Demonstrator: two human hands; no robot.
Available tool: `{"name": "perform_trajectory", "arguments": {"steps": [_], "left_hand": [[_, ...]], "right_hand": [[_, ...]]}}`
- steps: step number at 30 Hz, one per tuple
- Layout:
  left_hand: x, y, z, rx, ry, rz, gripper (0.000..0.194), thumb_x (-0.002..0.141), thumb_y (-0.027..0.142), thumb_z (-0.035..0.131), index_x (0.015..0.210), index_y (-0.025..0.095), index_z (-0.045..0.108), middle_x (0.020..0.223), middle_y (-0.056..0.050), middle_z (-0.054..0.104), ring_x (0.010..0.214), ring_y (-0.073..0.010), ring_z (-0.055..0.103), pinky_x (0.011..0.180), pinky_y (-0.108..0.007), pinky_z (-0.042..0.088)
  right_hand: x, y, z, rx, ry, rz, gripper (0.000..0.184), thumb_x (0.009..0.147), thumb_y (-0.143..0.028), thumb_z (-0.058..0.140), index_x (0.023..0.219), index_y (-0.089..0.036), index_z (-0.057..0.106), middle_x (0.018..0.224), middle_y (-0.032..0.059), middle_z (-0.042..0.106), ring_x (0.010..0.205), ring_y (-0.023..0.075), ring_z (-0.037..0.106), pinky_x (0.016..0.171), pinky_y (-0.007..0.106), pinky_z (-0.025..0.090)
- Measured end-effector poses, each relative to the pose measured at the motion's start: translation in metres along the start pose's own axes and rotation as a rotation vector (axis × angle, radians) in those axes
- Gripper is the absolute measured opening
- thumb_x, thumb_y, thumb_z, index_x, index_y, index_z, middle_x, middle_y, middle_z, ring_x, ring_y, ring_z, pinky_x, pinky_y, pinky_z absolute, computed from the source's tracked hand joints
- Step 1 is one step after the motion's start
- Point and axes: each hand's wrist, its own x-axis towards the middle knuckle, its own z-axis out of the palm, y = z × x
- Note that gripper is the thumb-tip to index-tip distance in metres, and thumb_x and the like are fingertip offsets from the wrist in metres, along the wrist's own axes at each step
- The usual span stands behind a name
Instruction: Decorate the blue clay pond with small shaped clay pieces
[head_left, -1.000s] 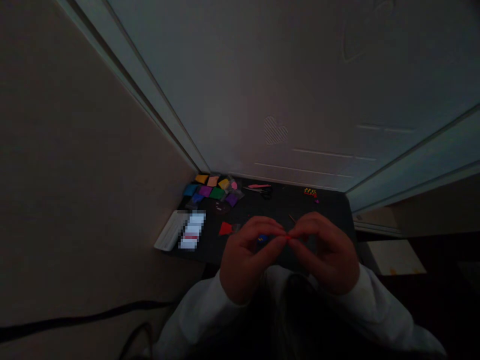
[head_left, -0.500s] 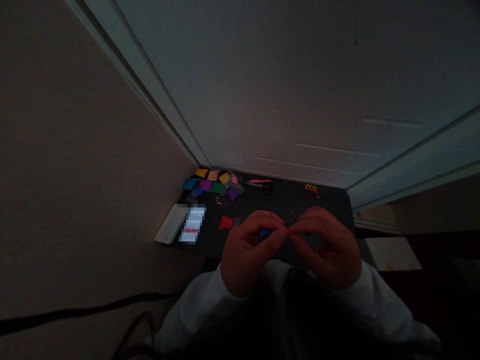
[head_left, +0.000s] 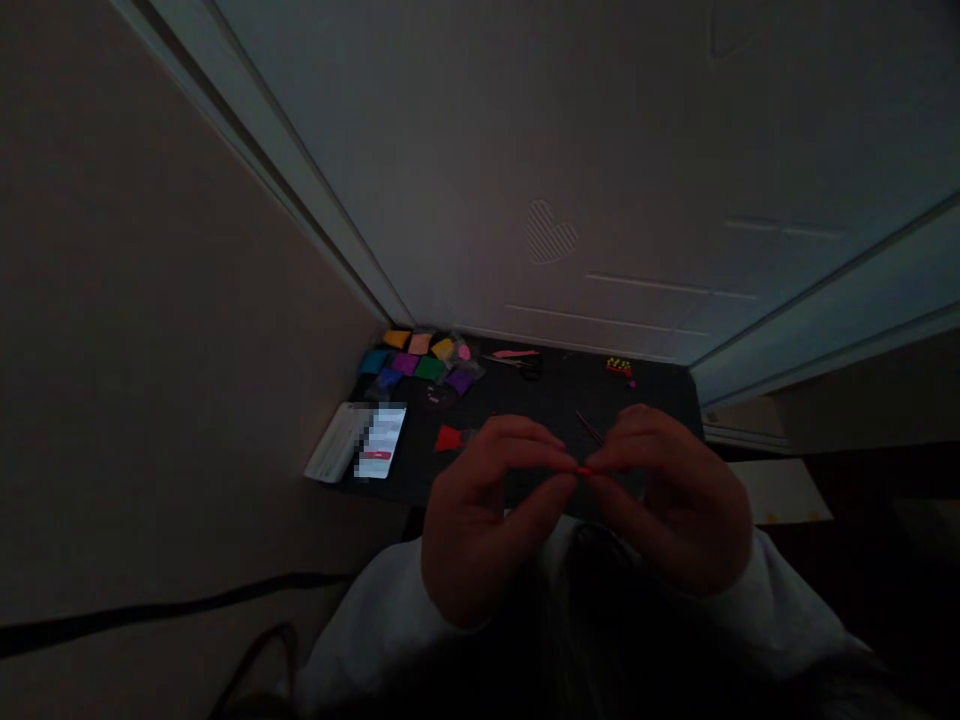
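A small piece of red modelling clay (head_left: pixel 583 471) is pinched between the fingertips of both hands above the table. My left hand (head_left: pixel 499 515) grips its left end with thumb and fingers. From the other side my right hand (head_left: pixel 671 500) holds the right end, also in a pinch. Behind my left fingers lies a red clay packet (head_left: pixel 448 438), partly covered by the hand. A thin dark stick-like tool (head_left: pixel 589 427) rests on the table just beyond my right fingers.
Several coloured clay packets (head_left: pixel 430 368) lie at the back left. Scissors (head_left: pixel 525 364) are near the wall, beside a pink strip (head_left: pixel 516 353). A lit phone (head_left: pixel 382 440) lies at the left edge. Small yellow and red pieces (head_left: pixel 619 366) sit at the back right of the dark table (head_left: pixel 525 395).
Both hands have shifted slightly outward, and more of the red clay shows between the fingertips. A blue item seen behind the left fingers is now hidden. The view has tilted a little.
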Motion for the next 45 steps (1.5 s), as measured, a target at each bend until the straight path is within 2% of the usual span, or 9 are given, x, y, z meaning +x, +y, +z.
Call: {"name": "perform_trajectory", "arguments": {"steps": [9,19,45], "left_hand": [[0.0006,0.0009,0.0000,0.114,0.012,0.088,0.022,0.065,0.005,0.060,0.081,0.020,0.062,0.085,-0.002,0.057,0.086,-0.0141,0.052,0.077,-0.027,0.042],[0.0021,0.0020,0.0016,0.137,0.036,0.117,0.021,0.066,0.004,0.060,0.080,0.019,0.062,0.083,-0.001,0.057,0.083,-0.0123,0.053,0.075,-0.026,0.043],[0.0025,-0.0007,0.0017,0.164,0.056,0.110,0.022,0.066,0.005,0.060,0.082,0.021,0.062,0.085,-0.001,0.057,0.085,-0.0123,0.052,0.076,-0.026,0.043]], "right_hand": [[0.0026,-0.0022,0.0000,0.011,-0.016,-0.002,0.019,0.064,-0.004,0.061,0.081,-0.014,0.059,0.071,0.0025,0.057,0.069,0.0131,0.053,0.066,0.032,0.042],[0.0016,-0.0011,0.0016,0.025,-0.003,0.014,0.020,0.064,-0.003,0.061,0.081,-0.013,0.059,0.072,0.0039,0.057,0.072,0.0149,0.054,0.065,0.032,0.043],[0.0022,0.0002,0.0025,0.013,-0.001,0.012,0.019,0.066,-0.007,0.059,0.081,-0.018,0.058,0.070,0.0013,0.057,0.069,0.0139,0.054,0.063,0.031,0.044]]}}
